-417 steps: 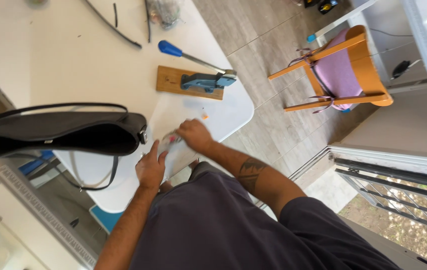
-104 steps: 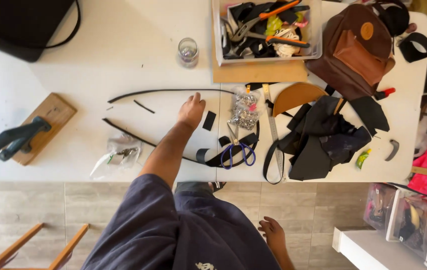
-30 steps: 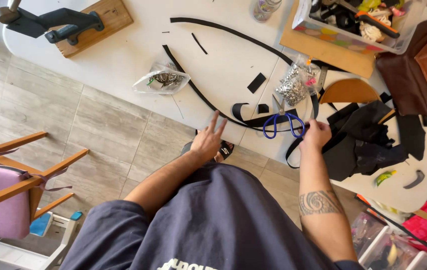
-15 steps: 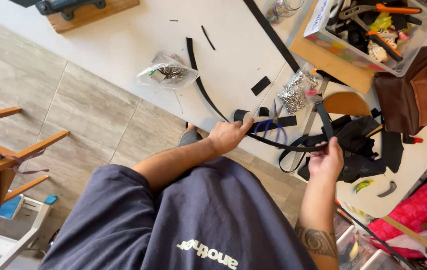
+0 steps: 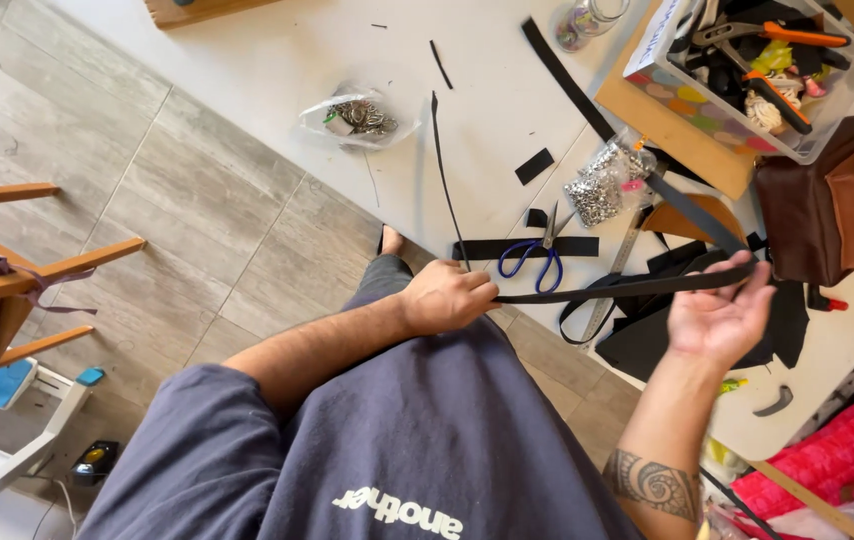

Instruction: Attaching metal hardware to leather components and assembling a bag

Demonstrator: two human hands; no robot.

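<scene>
The left hand [image 5: 444, 297] pinches 1 end of a black strap [image 5: 607, 291] while the open right hand [image 5: 719, 315] cradles the other end above the bench [image 5: 277, 60] edge, so keeping it taut and untwisted, clear of the scissors [image 5: 535, 259], seems wise.

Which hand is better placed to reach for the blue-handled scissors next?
Probably the left hand: it pinches the black strap just beside the blue-handled scissors on the table. The right hand supports the strap's far end, farther away.
</scene>
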